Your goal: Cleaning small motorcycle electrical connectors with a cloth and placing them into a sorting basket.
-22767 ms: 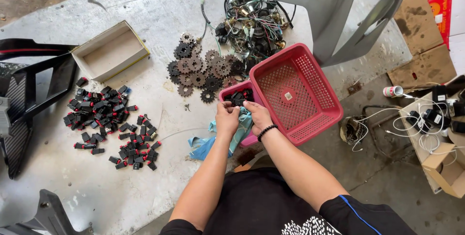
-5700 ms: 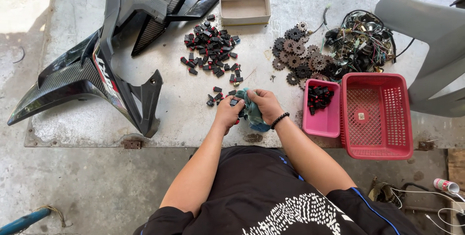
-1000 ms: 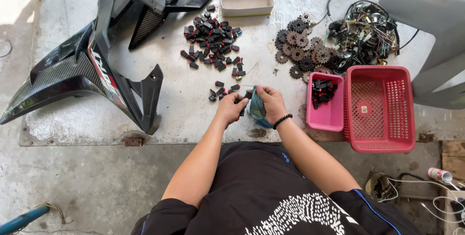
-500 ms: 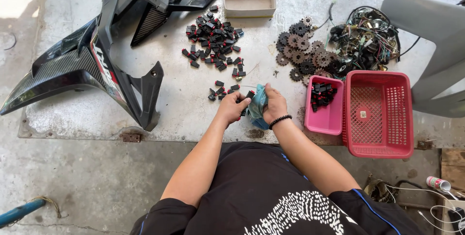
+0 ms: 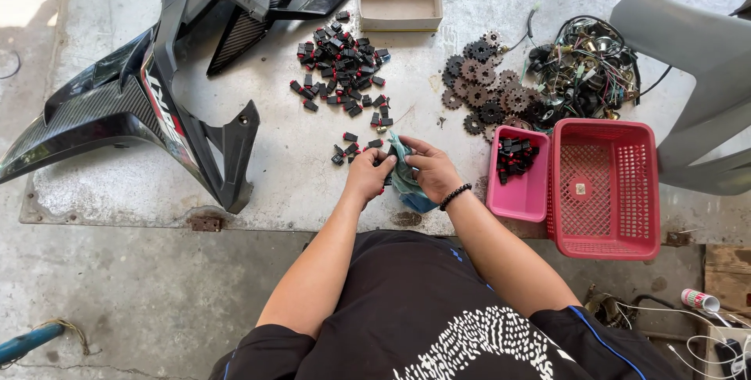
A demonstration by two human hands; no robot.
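Note:
My left hand point(image 5: 368, 175) and my right hand point(image 5: 429, 167) meet over the concrete slab, close together. The right hand grips a teal cloth point(image 5: 407, 184) that hangs below it. My left hand pinches a small black part against the cloth; most of the part is hidden by the fingers. A few loose small black-and-red parts point(image 5: 348, 149) lie just left of my hands. A bigger heap of the same parts point(image 5: 340, 71) lies farther up. A pink tray point(image 5: 522, 192) to my right holds several of them.
A red mesh basket point(image 5: 606, 192) stands beside the pink tray. Rusty sprockets point(image 5: 481, 94) and a tangle of wires point(image 5: 587, 75) lie behind them. An open cardboard box point(image 5: 400, 2) sits at the top. Black motorcycle fairing point(image 5: 149, 106) covers the left; a grey panel point(image 5: 696, 75) lies right.
Over the last second my hands stay together on the cloth with only small finger movement. The view has shifted slightly.

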